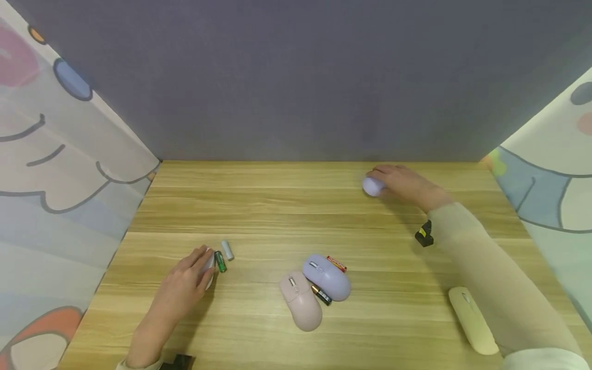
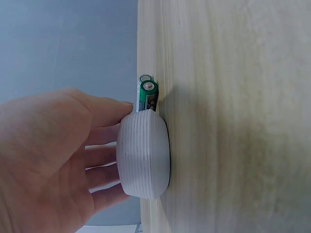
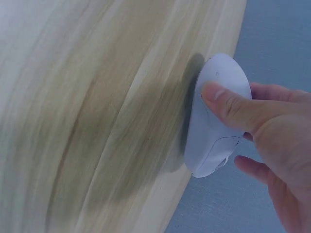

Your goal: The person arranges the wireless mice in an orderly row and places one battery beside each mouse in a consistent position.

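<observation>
Right hand (image 1: pixel 402 182) pinches a lilac mouse (image 1: pixel 372 187) between thumb and fingers, beyond and right of the pink mouse (image 1: pixel 302 306)! And left of it, the left hand (image 1: pixel 185 275) grips a ribbed white thing (image 2: pixel 142 155), fingers half-curled.

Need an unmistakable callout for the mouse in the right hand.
Start at the wood-grain table and go toward its far edge, right of centre. There the right hand grips a pale lavender mouse. Another lavender mouse lies nearer the person, beside a pink mouse; only the gripped one is near the far edge.
</observation>
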Demonstrator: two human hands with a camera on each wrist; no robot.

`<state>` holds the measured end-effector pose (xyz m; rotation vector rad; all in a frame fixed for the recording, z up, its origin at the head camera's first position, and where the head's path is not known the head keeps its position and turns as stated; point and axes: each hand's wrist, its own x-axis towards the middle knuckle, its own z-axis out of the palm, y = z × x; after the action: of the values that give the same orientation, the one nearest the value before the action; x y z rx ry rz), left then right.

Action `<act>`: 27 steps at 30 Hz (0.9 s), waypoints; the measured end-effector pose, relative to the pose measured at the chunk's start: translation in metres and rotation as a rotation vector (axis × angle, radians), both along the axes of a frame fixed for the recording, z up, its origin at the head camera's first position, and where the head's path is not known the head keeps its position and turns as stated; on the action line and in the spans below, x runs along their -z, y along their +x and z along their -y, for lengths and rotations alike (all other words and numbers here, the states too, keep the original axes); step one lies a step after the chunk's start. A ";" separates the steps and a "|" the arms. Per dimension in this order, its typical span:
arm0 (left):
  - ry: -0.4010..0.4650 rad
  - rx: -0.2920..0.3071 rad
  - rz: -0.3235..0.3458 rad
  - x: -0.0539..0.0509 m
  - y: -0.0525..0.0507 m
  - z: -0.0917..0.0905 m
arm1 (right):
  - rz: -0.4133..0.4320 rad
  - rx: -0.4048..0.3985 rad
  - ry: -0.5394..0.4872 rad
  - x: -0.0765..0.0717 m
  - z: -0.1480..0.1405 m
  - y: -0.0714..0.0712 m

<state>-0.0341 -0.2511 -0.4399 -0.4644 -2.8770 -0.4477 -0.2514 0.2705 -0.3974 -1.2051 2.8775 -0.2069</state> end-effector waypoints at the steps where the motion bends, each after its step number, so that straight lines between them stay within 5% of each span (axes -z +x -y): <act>1: -0.001 0.000 0.003 0.000 0.000 0.000 | 0.003 0.002 0.022 0.000 0.000 -0.001; 11: -0.004 -0.024 0.065 -0.004 0.002 -0.002 | -0.007 -0.004 0.197 0.004 0.000 -0.004; 20: -0.004 -0.021 0.048 -0.002 0.002 -0.002 | -0.088 -0.089 0.364 0.003 0.002 -0.005; 27: 0.000 -0.021 0.044 -0.002 0.001 -0.002 | -0.129 -0.140 0.306 0.007 -0.002 -0.003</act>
<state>-0.0329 -0.2491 -0.4378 -0.4289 -2.9213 -0.4603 -0.2547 0.2728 -0.4045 -1.3917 2.7737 0.3122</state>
